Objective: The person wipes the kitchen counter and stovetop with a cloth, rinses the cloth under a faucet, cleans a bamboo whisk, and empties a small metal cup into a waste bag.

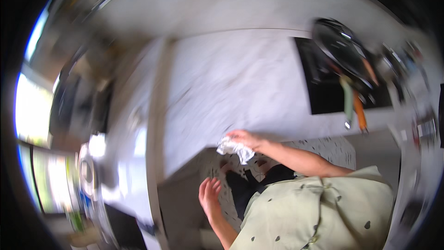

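My right hand (247,139) grips a crumpled white cloth or paper towel (236,150) at the front edge of a white marble-patterned countertop (222,86). The crumpled piece hangs below the fingers, partly over the edge. Whether the hand touches the counter I cannot tell. Lower and to the left, my left hand (210,196) is held in the air, fingers loosely bent and a little apart, with nothing in it. Beneath the hands show my feet and a patterned floor (227,194).
On the right, a black cooktop (314,100) carries a dark pan (338,43); a green handle (348,100) and an orange handle (360,111) stick out past its front. A strip (159,111) crosses the counter on the left. Blurred items and bright windows (34,111) lie further left.
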The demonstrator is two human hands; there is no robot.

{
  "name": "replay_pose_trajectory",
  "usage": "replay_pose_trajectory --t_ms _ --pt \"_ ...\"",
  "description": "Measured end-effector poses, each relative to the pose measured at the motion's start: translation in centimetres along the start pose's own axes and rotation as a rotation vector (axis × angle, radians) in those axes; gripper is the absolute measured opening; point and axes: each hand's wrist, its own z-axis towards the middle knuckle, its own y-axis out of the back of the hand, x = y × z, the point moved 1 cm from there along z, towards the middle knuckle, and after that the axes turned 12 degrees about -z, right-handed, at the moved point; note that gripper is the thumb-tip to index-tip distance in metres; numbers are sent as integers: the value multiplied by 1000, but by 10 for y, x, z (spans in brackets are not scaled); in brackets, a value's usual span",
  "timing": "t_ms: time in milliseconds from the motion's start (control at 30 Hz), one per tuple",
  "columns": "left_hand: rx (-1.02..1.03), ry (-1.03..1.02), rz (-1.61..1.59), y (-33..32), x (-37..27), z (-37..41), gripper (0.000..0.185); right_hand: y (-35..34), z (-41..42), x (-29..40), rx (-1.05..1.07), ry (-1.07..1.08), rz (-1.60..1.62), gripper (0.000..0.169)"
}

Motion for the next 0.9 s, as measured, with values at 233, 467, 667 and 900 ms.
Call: replay_pose_trajectory --t_ms 233,467,667,900 --pt "350 -20 517 -48 -82 146 27 89 -132 21 -1004 -68 301 29" --pt "525 -563 1478 -88 -129 293 66 226 -196 11 -2024 -123 -610 29" --pt "347 -268 1931 -155 -124 353 143 253 -108 -38 -1956 -251 -1204 46" --pt "395 -180 2048 -136 -104 396 166 267 -53 12 -1599 -57 -1386 49"
